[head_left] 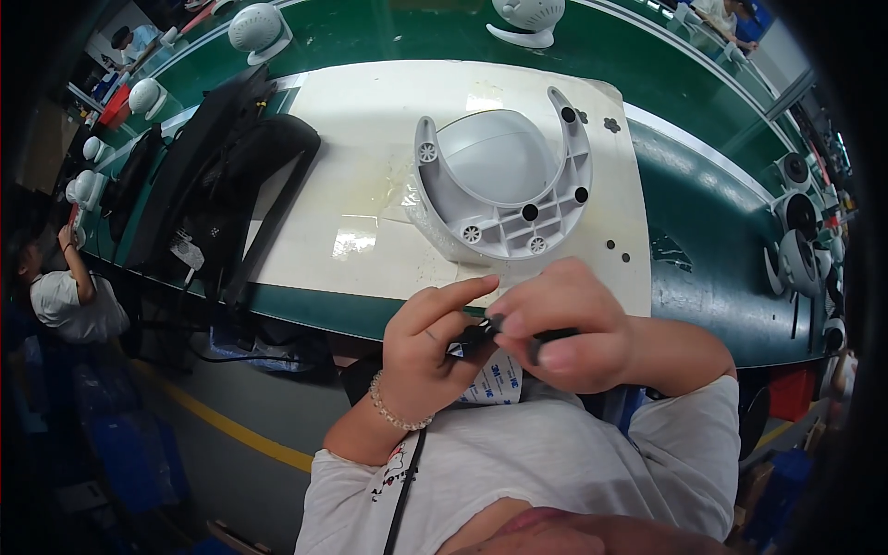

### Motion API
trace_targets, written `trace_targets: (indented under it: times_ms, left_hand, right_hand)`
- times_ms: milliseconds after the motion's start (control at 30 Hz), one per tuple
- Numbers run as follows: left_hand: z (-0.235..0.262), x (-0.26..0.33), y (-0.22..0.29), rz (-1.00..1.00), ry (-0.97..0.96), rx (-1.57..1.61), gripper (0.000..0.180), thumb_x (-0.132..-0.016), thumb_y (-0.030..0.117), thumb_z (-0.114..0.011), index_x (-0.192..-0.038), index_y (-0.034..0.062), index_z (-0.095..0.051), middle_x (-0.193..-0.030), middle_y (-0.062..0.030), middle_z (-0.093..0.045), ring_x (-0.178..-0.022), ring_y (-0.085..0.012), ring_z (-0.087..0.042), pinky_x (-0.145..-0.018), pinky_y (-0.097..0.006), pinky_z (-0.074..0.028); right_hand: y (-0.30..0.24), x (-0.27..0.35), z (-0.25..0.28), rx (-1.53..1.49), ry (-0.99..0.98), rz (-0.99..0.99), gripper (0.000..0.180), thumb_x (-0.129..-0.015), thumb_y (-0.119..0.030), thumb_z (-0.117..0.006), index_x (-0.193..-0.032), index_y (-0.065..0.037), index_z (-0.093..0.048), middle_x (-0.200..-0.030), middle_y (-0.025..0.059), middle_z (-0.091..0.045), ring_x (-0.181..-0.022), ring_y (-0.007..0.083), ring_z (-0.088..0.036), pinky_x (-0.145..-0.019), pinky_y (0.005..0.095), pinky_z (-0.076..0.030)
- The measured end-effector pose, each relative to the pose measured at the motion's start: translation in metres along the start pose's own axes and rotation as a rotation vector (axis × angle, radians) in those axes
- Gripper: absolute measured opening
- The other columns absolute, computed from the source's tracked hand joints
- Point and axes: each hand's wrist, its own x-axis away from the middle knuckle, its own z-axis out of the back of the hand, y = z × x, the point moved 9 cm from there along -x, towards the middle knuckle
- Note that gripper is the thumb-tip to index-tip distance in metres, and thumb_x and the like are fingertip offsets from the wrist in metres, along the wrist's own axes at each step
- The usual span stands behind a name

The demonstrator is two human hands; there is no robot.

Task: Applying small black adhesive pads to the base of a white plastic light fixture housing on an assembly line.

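Observation:
In front of my body, over the table's near edge, my two hands meet. My right hand (578, 328) is closed, pinching a small black round pad (498, 322) between thumb and finger, with more black material showing under its fingers. My left hand (421, 347) is closed on a black piece (474, 335), partly hidden by the fingers; its index finger points toward the right hand. Just beyond them a white plastic housing (444, 217) lies with its ribbed, curved base facing up. Black round pads (530, 213) sit in several of the base's recesses; other recesses show bare spoked circles.
A cream board (342, 185) covers the green table under the housing. Loose black pads (626, 258) lie at its right. Black bags (208, 176) fill the left side. White backing paper with blue print (495, 381) hangs below my hands. Similar white units (259, 32) stand beyond; a co-worker (74, 291) sits left.

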Motion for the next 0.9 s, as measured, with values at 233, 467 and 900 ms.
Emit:
trace_targets:
  times_ms: [233, 467, 900]
  left_hand:
    - [0.0, 0.003, -0.003, -0.05, 0.016, -0.065, 0.027, -0.056, 0.002, -0.075, -0.068, 0.0005, -0.052, -0.106, -0.0133, -0.058, -0.065, -0.0202, -0.054, -0.056, -0.028, -0.045]
    - [0.012, -0.005, -0.01, 0.003, 0.208, -0.159, 0.025, -0.054, 0.005, -0.079, -0.071, 0.0014, -0.061, -0.129, -0.0218, -0.038, -0.07, -0.0168, -0.052, -0.049, -0.022, -0.04]
    - [-0.001, -0.011, -0.019, -0.034, 0.172, -0.168, 0.028, -0.054, 0.003, -0.076, -0.076, 0.0013, -0.059, -0.132, -0.0288, -0.03, -0.069, -0.0215, -0.055, -0.06, -0.026, -0.046]
  right_hand:
    - [-0.02, -0.008, -0.014, -0.2, -0.195, 0.113, 0.026, -0.069, -0.013, -0.068, -0.088, -0.002, -0.054, -0.067, 0.0101, -0.046, -0.054, 0.023, -0.048, -0.045, 0.0284, -0.034]
    - [0.043, 0.003, 0.031, 0.048, -0.034, -0.411, 0.065, -0.073, 0.015, -0.051, -0.124, -0.01, -0.02, -0.11, 0.0147, -0.04, -0.083, 0.0156, -0.054, -0.066, 0.023, -0.045]
    - [0.011, -0.007, 0.012, 0.509, -0.115, -0.144, 0.049, -0.062, 0.0, -0.063, -0.108, -0.013, -0.051, -0.094, 0.0137, -0.059, -0.074, 0.0246, -0.06, -0.057, 0.029, -0.05]
